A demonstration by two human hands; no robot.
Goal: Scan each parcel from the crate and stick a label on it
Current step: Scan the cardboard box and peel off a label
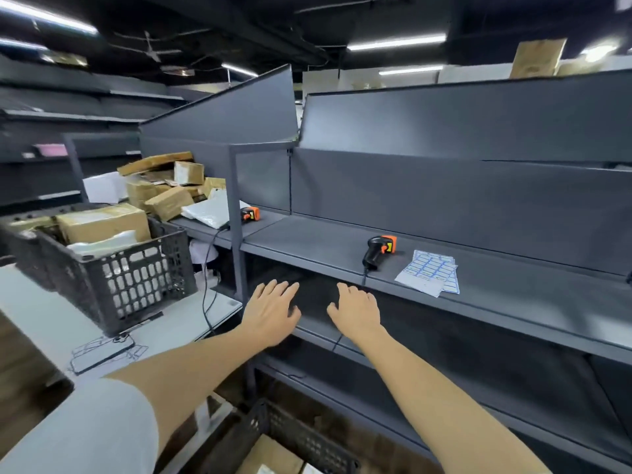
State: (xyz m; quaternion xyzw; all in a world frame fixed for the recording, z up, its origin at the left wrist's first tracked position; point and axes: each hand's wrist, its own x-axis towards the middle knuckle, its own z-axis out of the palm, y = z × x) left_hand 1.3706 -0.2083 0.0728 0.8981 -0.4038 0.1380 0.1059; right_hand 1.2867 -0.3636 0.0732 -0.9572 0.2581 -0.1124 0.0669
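Parcels [102, 222] sit in the crate [113, 282] at left, none picked yet. Scanner [378, 249] and label sheets [427, 271] lie on the shelf [513, 289] at right, probably staged for easy reach. Left hand [272, 311] and right hand [357, 307] hover below the shelf edge, fingers spread, holding nothing.

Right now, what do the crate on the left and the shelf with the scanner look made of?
Crate: looks like moulded black plastic, matte, with a lattice of slots in its walls. Shelf: likely painted sheet metal, smooth dark grey with a folded front lip. Scanner: black and orange plastic, by its look.
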